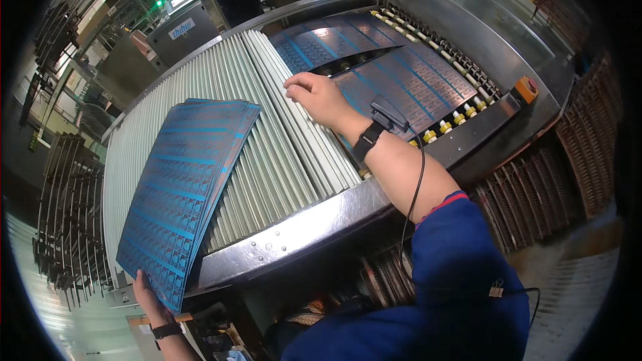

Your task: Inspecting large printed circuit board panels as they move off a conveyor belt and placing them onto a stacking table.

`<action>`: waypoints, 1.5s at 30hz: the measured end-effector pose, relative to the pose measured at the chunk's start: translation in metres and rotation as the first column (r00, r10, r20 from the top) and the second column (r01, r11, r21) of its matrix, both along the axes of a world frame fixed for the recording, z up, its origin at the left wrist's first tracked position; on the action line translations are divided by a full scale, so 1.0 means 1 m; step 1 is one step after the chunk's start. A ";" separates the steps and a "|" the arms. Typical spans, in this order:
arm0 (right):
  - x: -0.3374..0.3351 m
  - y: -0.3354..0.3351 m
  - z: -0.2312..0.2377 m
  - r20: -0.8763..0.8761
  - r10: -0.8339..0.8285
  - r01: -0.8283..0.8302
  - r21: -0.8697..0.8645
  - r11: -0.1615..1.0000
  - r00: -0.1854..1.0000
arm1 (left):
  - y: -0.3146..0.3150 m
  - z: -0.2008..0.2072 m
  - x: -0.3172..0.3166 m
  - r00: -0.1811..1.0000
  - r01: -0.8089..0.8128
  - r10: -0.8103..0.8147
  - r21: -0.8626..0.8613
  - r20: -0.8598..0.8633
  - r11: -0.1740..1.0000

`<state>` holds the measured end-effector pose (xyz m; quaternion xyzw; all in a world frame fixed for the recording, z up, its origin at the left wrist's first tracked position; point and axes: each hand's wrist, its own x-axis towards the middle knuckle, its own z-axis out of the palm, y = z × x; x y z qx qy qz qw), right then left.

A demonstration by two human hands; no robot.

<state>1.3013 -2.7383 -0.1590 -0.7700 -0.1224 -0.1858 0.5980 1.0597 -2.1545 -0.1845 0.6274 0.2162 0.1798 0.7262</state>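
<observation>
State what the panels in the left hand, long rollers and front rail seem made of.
Panels: perhaps coated copper laminate; brownish sheen, blue patterning.
Rollers: satin metal or plastic, unclear; pale, soft highlights.
Rail: likely bare steel; bright, streaky glare.

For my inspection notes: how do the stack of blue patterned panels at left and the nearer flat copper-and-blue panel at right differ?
The stack of blue patterned panels is held by the left hand; the flat copper-and-blue panel lies ungripped. The stack shows layered edges; the panel looks single. Both carry blue bands.

panel stack point(177, 194): blue bands, dark repeating pattern; sleeve point(461, 247): blue, red-edged; rollers point(267, 184): silvery
</observation>
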 end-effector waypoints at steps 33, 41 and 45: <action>-0.046 -0.239 -0.042 -0.621 -0.773 0.933 -0.187 0.307 0.130 | -0.023 -0.015 0.014 0.988 -0.046 0.017 0.192 0.152 0.980; -0.055 -0.247 -0.047 -0.740 -0.584 0.929 0.150 0.339 0.333 | -0.026 0.000 0.008 0.992 0.066 -0.075 0.082 0.105 0.994; -0.051 -0.278 -0.063 -0.632 -0.407 0.741 0.456 0.492 0.659 | -0.032 0.009 0.007 0.991 0.078 -0.080 0.024 0.104 0.997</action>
